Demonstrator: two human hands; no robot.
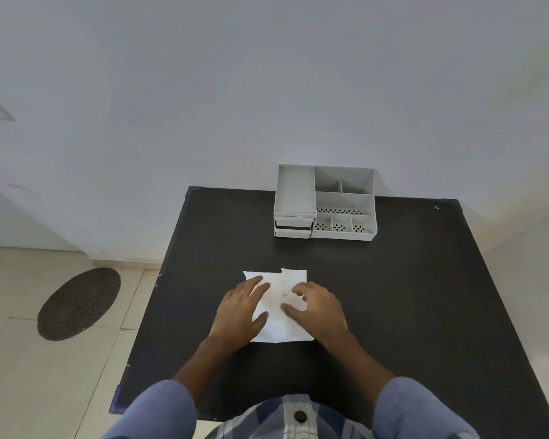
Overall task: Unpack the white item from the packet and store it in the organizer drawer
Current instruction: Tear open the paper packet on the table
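Both hands are down on the flat white crinkled packet [279, 307], which lies near the middle of the matte black square worktop [393, 312]. The left hand [243, 312] lies flat over the packet's left side, fingers stretched forward and slightly spread, thumb angled in across the white surface; it presses down and is not closed around anything. The right hand [317, 308] sits on the right side, fingers curled inward with the tips touching the packet near its centre, thumb low on the white surface. Whether those fingertips pinch the material or only rest on it, I cannot tell. The packet's far edge is ragged, with a small notch near the top middle. The white item itself cannot be made out apart from the packet.

Well beyond the hands, at the worktop's far edge against the pale wall [267, 90], stands the light grey plastic desk organizer [325, 202]. Its left part carries a long open tray on top, with two stacked drawers [293, 226] below it; a dark gap shows between the drawer fronts. Its right part is divided into several open compartments, the front ones with perforated floors.

On the pale tiled floor [19, 375] to the left lies a dark oval mat [78, 304]. Blue sleeves [159, 410] and a checked shirt [286, 419] fill the bottom of the view.
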